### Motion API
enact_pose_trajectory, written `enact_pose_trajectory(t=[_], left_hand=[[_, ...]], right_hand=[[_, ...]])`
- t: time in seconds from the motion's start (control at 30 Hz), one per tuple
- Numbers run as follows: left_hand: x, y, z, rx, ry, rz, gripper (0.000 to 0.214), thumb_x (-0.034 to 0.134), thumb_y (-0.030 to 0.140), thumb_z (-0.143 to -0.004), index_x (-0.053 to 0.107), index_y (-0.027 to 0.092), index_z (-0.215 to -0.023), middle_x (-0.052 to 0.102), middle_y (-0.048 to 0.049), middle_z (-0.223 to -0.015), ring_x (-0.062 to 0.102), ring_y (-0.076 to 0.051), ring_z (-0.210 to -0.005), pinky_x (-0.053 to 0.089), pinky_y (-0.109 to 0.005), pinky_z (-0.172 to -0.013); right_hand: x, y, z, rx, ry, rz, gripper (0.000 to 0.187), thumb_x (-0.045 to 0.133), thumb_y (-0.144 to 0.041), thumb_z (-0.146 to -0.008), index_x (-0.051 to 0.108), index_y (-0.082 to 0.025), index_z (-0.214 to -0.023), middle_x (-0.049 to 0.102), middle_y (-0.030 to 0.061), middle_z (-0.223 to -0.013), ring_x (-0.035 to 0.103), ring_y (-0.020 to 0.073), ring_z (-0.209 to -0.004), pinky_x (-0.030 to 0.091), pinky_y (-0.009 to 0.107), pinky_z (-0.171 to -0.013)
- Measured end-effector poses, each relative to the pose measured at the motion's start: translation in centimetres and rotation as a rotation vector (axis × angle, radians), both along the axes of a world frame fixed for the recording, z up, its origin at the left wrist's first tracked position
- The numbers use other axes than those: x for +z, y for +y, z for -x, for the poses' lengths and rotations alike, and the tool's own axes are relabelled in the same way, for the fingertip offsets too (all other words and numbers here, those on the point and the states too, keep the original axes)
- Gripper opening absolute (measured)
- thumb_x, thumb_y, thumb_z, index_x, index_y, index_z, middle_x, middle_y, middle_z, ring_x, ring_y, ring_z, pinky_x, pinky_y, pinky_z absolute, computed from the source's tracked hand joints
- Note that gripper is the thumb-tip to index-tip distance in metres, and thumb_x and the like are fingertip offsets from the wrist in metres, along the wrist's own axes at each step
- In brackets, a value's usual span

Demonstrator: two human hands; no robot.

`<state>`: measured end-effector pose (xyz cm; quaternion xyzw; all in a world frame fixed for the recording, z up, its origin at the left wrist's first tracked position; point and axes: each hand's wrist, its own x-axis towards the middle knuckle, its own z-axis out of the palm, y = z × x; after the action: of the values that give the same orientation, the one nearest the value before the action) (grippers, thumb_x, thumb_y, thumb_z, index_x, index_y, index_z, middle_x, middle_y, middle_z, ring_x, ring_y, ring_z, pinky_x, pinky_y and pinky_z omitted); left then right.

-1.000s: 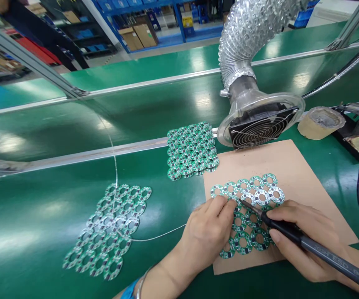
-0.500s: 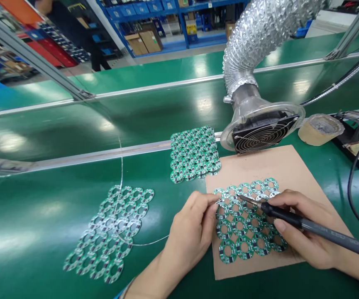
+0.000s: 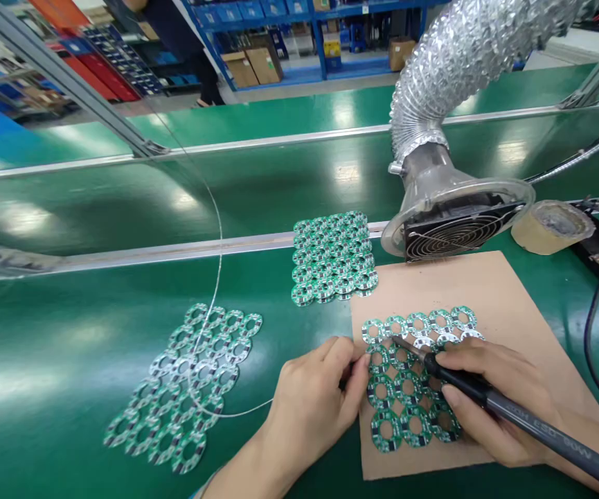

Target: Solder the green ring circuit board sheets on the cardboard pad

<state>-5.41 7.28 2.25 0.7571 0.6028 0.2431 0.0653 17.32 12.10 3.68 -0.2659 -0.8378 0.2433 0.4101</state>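
My right hand [image 3: 496, 395] grips a soldering iron [image 3: 486, 396] like a pen. Its tip rests on or just over the upper part of a panel of round green circuit boards [image 3: 407, 384], near the second ring from the left. The panel lies on a brown cardboard sheet [image 3: 434, 281], partly covered by my right hand. At the panel's left edge my left hand [image 3: 314, 391] is closed in a pinch. A thin silvery solder wire [image 3: 219, 242] runs under that hand; its end is hidden by the fingers.
On the green table [image 3: 70, 333], another ring-board panel [image 3: 174, 395] lies at left, with the wire looping over it. A stack of panels [image 3: 333, 256] sits behind the cardboard. A fume extractor [image 3: 455, 229] hangs above; a round tan container [image 3: 553, 227] stands at right. A person [image 3: 174, 34] is beyond.
My left hand has drawn back slightly toward me from the panel's upper rings. The iron's tip has shifted a little left and down on the panel. The whole view has shifted slightly.
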Motion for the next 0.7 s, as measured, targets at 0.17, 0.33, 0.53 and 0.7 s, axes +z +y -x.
enact_pose_trajectory(t=[0.17, 0.33, 0.53, 0.7], left_hand=[[0.20, -0.08, 0.01, 0.021, 0.011, -0.005, 0.021, 0.047, 0.023, -0.088, 0.049, 0.019, -0.068, 0.050, 0.0040, -0.055, 0.047, -0.009, -0.045, 0.032, -0.021, -0.042], [0.06, -0.07, 0.07, 0.018, 0.001, -0.019, 0.020, 0.047, 0.023, -0.088, 0.050, 0.019, -0.068, 0.051, 0.0039, -0.055, 0.048, -0.009, -0.045, 0.033, -0.022, -0.042], [-0.16, -0.07, 0.02, 0.021, 0.013, -0.028, 0.019, 0.048, 0.023, -0.088, 0.050, 0.019, -0.069, 0.051, 0.0039, -0.056, 0.049, -0.009, -0.046, 0.033, -0.022, -0.043], [-0.14, -0.03, -0.01, 0.021, 0.018, -0.032, 0.020, 0.048, 0.023, -0.088, 0.050, 0.019, -0.069, 0.051, 0.0039, -0.056, 0.048, -0.009, -0.045, 0.033, -0.022, -0.043]], right_hand=[[-0.19, -0.04, 0.02, 0.004, 0.003, 0.020, 0.030, 0.056, -0.005, -0.074, 0.059, -0.011, -0.103, 0.066, 0.0069, -0.080, 0.064, 0.0156, -0.070, 0.055, 0.027, -0.064], [-0.10, 0.11, 0.13, 0.021, 0.005, 0.021, 0.032, 0.055, -0.004, -0.073, 0.060, -0.010, -0.104, 0.066, 0.0067, -0.079, 0.064, 0.0154, -0.068, 0.055, 0.027, -0.061], [-0.17, -0.01, 0.04, 0.047, -0.016, 0.018, 0.032, 0.056, -0.004, -0.074, 0.058, -0.011, -0.106, 0.066, 0.0070, -0.080, 0.064, 0.0166, -0.069, 0.055, 0.029, -0.063], [-0.33, -0.01, 0.08, 0.047, 0.004, 0.031, 0.033, 0.056, -0.004, -0.074, 0.057, -0.012, -0.107, 0.064, 0.0063, -0.078, 0.063, 0.0162, -0.066, 0.054, 0.029, -0.059]])
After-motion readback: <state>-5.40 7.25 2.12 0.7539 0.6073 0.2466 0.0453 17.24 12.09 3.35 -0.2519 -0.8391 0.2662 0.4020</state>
